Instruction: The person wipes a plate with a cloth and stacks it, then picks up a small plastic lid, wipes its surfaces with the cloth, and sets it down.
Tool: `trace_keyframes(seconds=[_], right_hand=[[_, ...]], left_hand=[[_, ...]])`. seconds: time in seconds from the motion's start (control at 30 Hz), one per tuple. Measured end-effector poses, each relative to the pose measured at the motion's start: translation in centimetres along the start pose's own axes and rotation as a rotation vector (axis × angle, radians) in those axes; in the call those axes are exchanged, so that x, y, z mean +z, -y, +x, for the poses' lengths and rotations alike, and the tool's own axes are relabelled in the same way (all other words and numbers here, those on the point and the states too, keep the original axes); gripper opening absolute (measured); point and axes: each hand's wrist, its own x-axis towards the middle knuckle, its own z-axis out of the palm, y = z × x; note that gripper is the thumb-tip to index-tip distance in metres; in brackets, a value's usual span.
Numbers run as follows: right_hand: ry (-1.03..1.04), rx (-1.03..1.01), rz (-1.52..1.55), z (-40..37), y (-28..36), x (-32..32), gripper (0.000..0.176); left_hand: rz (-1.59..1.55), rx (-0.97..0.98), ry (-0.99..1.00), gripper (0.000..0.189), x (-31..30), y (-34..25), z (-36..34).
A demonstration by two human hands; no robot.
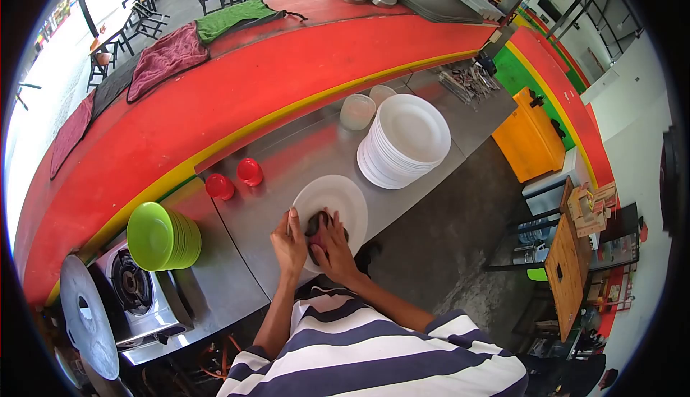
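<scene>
Plate [336, 194] lies flat, face up, at the counter's [287, 156] near edge; it is round, so no long axis. Left hand [289, 244] grips its near rim. Right hand [334, 251] clutches a dark cloth [317, 222] on the plate. 2 red cups [234, 178] stand behind it, a plate stack [406, 138] to the right.

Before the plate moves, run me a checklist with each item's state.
1. Left hand rests on the white plate rim: ok.
2. Right hand holds the dark cloth on the plate: ok.
3. Plate lies flat on the steel counter: ok.
4. Plate wiped clean all over: cannot tell.
5. Stack of white plates stands apart from it: ok.
6. Red cups clear of both hands: ok.
</scene>
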Motion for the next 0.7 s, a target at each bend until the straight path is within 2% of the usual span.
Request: trace_keyframes(seconds=[0.13,0.23,0.33,0.43,0.53,0.63,0.7], right_hand=[[-0.242,0.188,-0.173,-0.5,-4.2,-0.5,0.069],[-0.548,0.186,-0.183,2.4,-5.6,-2.3,0.068],[-0.696,0.210,-0.098,5.5,-5.0,-3.2,0.066],[-0.663,0.077,-0.037,7.1,-1.6,-2.3,0.067],[-0.379,-0.055,0.294,6.2,2.3,-1.2,0.069],[-0.121,-0.087,0.087,4.3,1.8,-1.5,0.071],[-0.144,-0.003,-0.007,3.1,0.4,-1.4,0.072]], left_hand=[[0.097,0.078,0.010,0.041,-1.1,-0.6,0.0],[0.107,0.085,0.060,0.040,-0.5,-0.1,-0.9],[0.069,0.161,0.133,0.038,0.6,-1.0,-1.7],[0.082,0.159,0.178,0.036,1.2,-2.2,-1.2],[-0.079,0.192,0.006,0.035,2.0,-3.0,0.6],[-0.075,0.143,-0.056,0.035,0.8,-2.7,3.0],[0.044,0.104,-0.002,0.035,-0.3,-3.1,3.6]])
